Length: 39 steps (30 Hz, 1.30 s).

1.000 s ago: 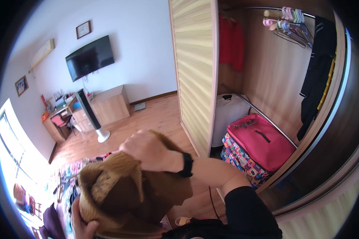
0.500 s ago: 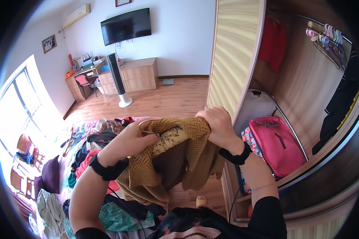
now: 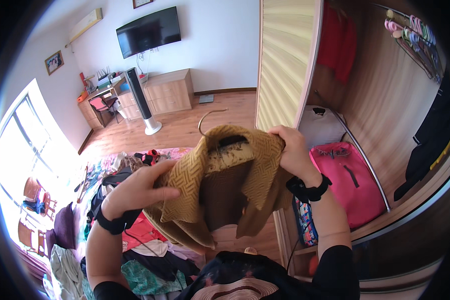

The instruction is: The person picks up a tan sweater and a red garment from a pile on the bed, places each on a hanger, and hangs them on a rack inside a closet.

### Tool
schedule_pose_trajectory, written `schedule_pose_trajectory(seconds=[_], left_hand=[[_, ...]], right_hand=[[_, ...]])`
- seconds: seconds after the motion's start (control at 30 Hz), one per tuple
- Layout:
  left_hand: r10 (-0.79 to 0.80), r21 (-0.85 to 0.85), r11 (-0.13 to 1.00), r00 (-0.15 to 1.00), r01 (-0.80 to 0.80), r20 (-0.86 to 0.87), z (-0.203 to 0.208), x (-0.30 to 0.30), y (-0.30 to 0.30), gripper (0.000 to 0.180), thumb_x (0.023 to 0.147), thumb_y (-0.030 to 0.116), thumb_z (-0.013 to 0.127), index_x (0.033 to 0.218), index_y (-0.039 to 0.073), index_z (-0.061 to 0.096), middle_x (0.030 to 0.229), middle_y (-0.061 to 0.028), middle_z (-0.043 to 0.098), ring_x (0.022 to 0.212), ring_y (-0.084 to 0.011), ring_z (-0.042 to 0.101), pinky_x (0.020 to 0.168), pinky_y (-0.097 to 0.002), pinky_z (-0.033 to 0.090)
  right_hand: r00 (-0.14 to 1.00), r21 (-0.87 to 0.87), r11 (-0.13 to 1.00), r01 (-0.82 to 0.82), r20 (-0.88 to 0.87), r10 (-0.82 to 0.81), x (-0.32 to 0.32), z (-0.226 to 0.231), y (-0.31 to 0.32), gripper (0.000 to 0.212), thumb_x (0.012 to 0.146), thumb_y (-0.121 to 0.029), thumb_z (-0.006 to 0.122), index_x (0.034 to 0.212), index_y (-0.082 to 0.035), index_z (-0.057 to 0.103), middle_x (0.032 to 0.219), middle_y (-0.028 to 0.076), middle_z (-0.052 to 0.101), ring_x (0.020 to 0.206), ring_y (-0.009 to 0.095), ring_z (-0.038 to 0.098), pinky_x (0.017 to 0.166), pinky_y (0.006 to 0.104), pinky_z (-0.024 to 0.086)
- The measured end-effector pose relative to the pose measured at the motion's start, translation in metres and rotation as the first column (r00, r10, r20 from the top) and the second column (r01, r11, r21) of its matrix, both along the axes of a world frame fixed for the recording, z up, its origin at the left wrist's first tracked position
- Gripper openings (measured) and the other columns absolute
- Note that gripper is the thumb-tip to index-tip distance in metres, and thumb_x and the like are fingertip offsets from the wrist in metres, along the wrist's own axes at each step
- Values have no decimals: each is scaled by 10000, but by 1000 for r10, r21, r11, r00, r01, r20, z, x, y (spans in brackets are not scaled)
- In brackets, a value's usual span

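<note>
A mustard-brown jacket (image 3: 187, 187) with a woven-pattern collar hangs in front of me, its front open and its dark brown inside showing. The thin metal hook of a hanger (image 3: 203, 118) rises from its neck. Inside the collar lies a pale, brown-mottled piece (image 3: 227, 157); whether it belongs to the hanger or the jacket I cannot tell. My left hand (image 3: 147, 187) grips the left front below the collar, thumb on the outside. At the right shoulder, my right hand (image 3: 297, 155) is closed on the cloth. Dark bands circle both wrists.
On my left a bed carries heaped clothes, among them a red garment (image 3: 140, 232). An open wardrobe on my right holds a pink bag (image 3: 337, 182), coloured hangers (image 3: 415, 37) and a red garment (image 3: 337, 45). Beyond stand a tower fan (image 3: 140, 97) and a low cabinet (image 3: 170, 92).
My left hand has let go near the hanger hook and moved down to the jacket's left front. The hook now stands free above the collar, and my right hand has shifted right along the shoulder.
</note>
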<state>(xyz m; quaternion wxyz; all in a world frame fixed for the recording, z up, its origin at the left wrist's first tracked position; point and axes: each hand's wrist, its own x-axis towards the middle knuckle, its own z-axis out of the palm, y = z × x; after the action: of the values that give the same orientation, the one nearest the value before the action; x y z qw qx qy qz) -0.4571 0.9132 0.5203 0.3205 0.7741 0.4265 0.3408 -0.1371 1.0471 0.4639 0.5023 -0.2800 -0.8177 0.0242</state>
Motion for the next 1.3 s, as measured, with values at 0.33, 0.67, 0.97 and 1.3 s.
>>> schedule_pose_trajectory(seconds=[0.33, 0.67, 0.97, 1.3], left_hand=[[386, 73, 921, 922, -383, -42, -13, 50, 49, 355, 685, 100, 763, 981, -20, 610, 784, -94, 654, 722, -127, 609, 675, -282, 483], [387, 143, 907, 918, -395, 86, -22, 105, 97, 309, 625, 156, 800, 778, -19, 597, 621, -104, 573, 565, -127, 514, 558, -296, 436], [310, 153, 937, 949, -314, 51, -4, 151, 136, 280, 700, 133, 727, 885, -20, 583, 702, -160, 608, 634, -202, 598, 594, -320, 464], [-206, 114, 978, 914, 177, 348, 50, 175, 202, 329, 818, 107, 639, 1092, -32, 520, 855, -85, 601, 785, -98, 536, 689, -266, 462]], right_hand=[[983, 200, 963, 181, -25, -180, 52, 27, 50, 464, 662, -21, 690, 1097, -83, 542, 1074, 153, 561, 1040, 345, 499, 903, 406, 381], [943, -246, 937, -248, -285, 175, -5, -23, -4, 441, 856, -223, 628, 1147, 49, 440, 1050, 242, 526, 969, 369, 535, 836, 389, 432], [743, -283, 868, -409, -656, 136, -26, -5, 27, 806, 819, -279, 696, 1313, 70, 163, 1210, 207, 444, 1141, 251, 469, 954, 360, 390], [601, -149, 884, -444, -781, 170, -3, 82, 67, 618, 802, -139, 685, 1237, 38, 283, 1096, 106, 483, 1020, 155, 498, 882, 293, 440]])
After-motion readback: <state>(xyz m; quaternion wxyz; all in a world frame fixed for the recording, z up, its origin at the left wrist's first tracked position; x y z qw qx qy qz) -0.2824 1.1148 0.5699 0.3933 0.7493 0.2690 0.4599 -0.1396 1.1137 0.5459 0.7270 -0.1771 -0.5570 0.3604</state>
